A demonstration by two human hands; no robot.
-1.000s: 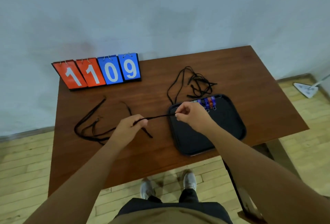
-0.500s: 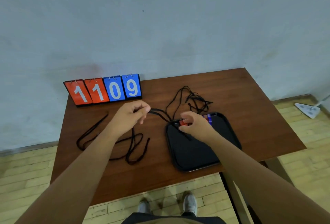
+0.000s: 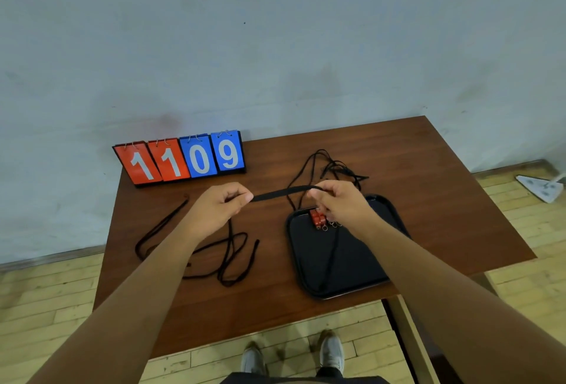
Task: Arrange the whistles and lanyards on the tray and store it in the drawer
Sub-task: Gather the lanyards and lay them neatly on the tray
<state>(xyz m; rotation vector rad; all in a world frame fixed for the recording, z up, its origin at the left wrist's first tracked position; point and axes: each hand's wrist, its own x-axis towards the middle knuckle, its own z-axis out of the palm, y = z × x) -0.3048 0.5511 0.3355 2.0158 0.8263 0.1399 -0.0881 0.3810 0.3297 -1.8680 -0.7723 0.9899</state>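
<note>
A black lanyard (image 3: 283, 192) is stretched above the brown table between my two hands. My left hand (image 3: 219, 207) pinches its left end and my right hand (image 3: 340, 204) pinches its right end, over the far edge of the black tray (image 3: 309, 273). Loose lengths of the cord hang down from both hands. Red whistles (image 3: 317, 218) with small metal rings lie in the tray's far end, partly hidden by my right hand. More black lanyards lie loose on the table at the left (image 3: 226, 256) and in a tangle behind the tray (image 3: 335, 167).
A flip scoreboard (image 3: 183, 158) reading 1109 stands at the table's back left, against the wall. The table (image 3: 444, 206) ends close behind the tray's near edge. An open drawer side (image 3: 407, 337) shows under the table at the right. A white mop head (image 3: 540, 187) lies on the floor.
Both hands have lifted and pulled apart, drawing the lanyard taut between them. The view has tilted up toward the wall.
</note>
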